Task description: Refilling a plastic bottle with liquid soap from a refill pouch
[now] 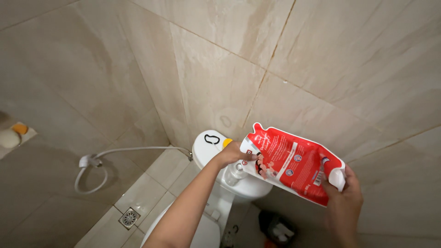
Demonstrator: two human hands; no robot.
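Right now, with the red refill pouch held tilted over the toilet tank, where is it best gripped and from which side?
Best gripped at its two ends, as now. The red refill pouch is soft and flat, lying tilted with its spout corner up. The right hand cups the lower end from below; the left hand pinches the end over the toilet tank. A mid-body grip would likely buckle it.

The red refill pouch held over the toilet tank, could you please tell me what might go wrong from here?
1. The red refill pouch is tilted, held only at its ends by the left hand and right hand; it may slip or spill.
2. Liquid might miss the clear bottle on the toilet tank.
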